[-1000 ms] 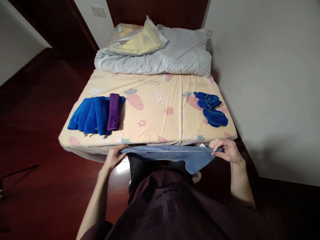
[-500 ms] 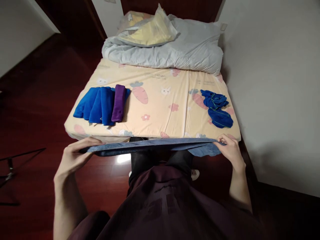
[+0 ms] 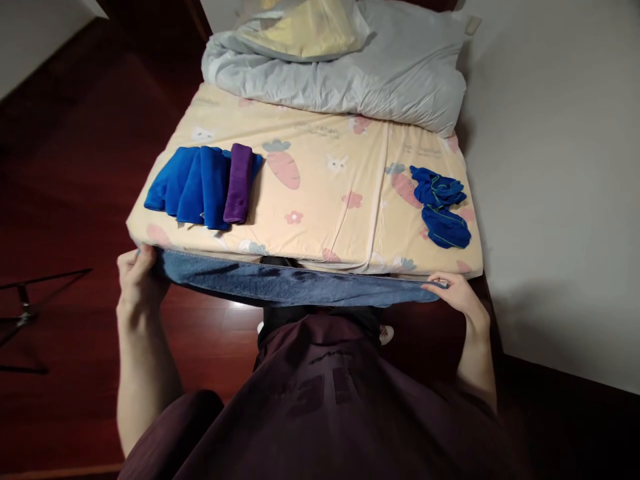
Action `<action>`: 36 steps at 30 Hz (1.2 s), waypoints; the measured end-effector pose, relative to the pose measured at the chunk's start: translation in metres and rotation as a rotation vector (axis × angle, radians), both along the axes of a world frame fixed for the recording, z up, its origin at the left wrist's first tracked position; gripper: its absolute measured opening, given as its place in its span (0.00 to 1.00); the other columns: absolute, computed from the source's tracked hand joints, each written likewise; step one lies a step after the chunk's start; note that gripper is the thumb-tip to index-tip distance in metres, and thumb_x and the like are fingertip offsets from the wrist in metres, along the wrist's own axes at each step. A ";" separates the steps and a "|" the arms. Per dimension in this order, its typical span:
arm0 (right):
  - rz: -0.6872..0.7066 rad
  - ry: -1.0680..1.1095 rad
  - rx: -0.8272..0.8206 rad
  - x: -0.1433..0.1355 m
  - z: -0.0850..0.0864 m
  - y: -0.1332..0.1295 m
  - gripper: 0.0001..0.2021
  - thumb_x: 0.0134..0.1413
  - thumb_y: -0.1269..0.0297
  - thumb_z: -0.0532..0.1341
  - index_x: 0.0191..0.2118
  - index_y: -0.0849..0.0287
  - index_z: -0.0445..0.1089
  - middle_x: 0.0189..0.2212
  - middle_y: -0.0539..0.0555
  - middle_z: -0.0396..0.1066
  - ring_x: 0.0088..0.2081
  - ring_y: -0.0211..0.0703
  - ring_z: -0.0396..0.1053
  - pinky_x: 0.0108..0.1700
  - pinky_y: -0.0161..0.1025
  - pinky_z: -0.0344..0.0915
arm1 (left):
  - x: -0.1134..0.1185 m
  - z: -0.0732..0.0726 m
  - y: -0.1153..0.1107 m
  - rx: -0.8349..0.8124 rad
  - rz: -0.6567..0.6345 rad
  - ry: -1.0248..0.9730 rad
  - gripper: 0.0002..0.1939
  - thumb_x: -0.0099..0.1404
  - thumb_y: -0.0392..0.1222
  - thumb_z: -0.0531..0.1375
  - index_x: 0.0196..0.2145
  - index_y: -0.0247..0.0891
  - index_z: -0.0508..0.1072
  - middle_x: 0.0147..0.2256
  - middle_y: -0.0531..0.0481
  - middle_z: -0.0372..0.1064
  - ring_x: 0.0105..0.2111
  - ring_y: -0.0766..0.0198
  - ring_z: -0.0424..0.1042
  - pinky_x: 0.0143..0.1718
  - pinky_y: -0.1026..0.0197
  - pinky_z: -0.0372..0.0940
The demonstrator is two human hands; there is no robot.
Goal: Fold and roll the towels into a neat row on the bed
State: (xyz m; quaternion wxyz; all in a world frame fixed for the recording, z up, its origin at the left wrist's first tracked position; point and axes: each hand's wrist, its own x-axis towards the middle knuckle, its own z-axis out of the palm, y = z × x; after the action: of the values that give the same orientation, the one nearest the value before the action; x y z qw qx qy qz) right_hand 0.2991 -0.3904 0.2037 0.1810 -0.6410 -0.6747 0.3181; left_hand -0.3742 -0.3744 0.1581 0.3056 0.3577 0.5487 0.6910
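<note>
A dark red floor [image 3: 90, 300] spreads across the left of the scene, and a pale wall [image 3: 555, 167] rises along the right. Between them stands a bed [image 3: 320, 207], its yellow sheet printed with carrots, flowers and white animal faces. The person, in a dark maroon shirt [image 3: 310, 393] and black trousers, is at its near edge.

A thick pale grey quilt [image 3: 400, 73] is bunched across the far end of the bed. On the left part of it lies a yellow bundle [image 3: 310, 30], apparently inside a translucent bag.

The grey-blue cloth [image 3: 280, 283] is stretched from left to right in front of the near edge of the bed, above the trousers. Its middle sags a little, and its left end is higher in the view than its right.

Several folded blue towels [image 3: 190, 187] overlap in a row on the near left of the bed. Two crumpled dark blue cloths [image 3: 441, 207] with green edging lie near the right edge, one just beyond the other. A narrow folded purple towel [image 3: 239, 183] rests against the right end of the blue row.

The left hand [image 3: 141, 280] is curled around the cloth's left end, its fingers clenched on it. The right hand [image 3: 453, 291] pinches the right end between thumb and fingers.

Smallest is a white shoe [image 3: 386, 335], partly visible to the right of the trousers.
</note>
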 end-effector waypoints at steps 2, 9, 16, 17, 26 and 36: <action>0.004 0.024 -0.049 0.005 -0.002 0.000 0.29 0.49 0.31 0.69 0.32 0.57 0.77 0.31 0.55 0.78 0.35 0.49 0.75 0.40 0.42 0.72 | -0.002 -0.002 0.008 -0.010 -0.012 0.008 0.39 0.42 0.65 0.78 0.12 0.38 0.55 0.14 0.60 0.46 0.15 0.76 0.47 0.17 0.68 0.46; -0.039 0.104 -0.085 0.027 -0.014 0.007 0.27 0.47 0.36 0.72 0.38 0.57 0.79 0.39 0.59 0.82 0.41 0.55 0.80 0.48 0.49 0.77 | -0.008 0.000 0.022 -0.093 0.072 0.310 0.25 0.55 0.61 0.70 0.24 0.33 0.73 0.20 0.56 0.59 0.23 0.71 0.55 0.28 0.65 0.51; -0.133 -0.091 0.172 0.056 -0.012 0.026 0.23 0.56 0.38 0.67 0.35 0.55 0.82 0.37 0.59 0.83 0.39 0.55 0.80 0.45 0.48 0.77 | -0.002 0.013 0.035 -0.200 0.057 0.547 0.20 0.53 0.53 0.71 0.37 0.34 0.85 0.29 0.49 0.77 0.29 0.64 0.68 0.32 0.62 0.60; -0.146 -0.127 0.224 0.059 -0.010 0.029 0.22 0.57 0.39 0.66 0.35 0.55 0.83 0.37 0.59 0.83 0.38 0.54 0.80 0.44 0.47 0.77 | 0.000 0.017 0.038 -0.205 0.047 0.578 0.21 0.53 0.53 0.72 0.38 0.34 0.86 0.30 0.48 0.78 0.29 0.64 0.69 0.32 0.63 0.60; -0.223 -0.255 0.337 0.062 0.017 0.025 0.24 0.59 0.40 0.66 0.35 0.58 0.84 0.32 0.60 0.83 0.27 0.48 0.76 0.35 0.42 0.75 | 0.027 0.049 0.032 -0.335 -0.043 0.565 0.20 0.55 0.54 0.71 0.39 0.35 0.86 0.23 0.51 0.73 0.21 0.67 0.66 0.21 0.65 0.58; -0.401 0.001 0.016 0.077 0.036 0.006 0.24 0.49 0.40 0.71 0.37 0.59 0.81 0.43 0.64 0.82 0.29 0.55 0.82 0.30 0.44 0.82 | 0.028 0.063 0.024 -0.375 -0.182 0.329 0.17 0.51 0.52 0.74 0.31 0.35 0.82 0.15 0.53 0.62 0.15 0.69 0.59 0.14 0.67 0.51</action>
State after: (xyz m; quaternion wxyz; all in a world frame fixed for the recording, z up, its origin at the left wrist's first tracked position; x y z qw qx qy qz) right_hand 0.3759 -0.3846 0.2395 0.2461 -0.7610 -0.5358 0.2707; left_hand -0.3462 -0.3507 0.2209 0.3343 0.4504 0.6749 0.4795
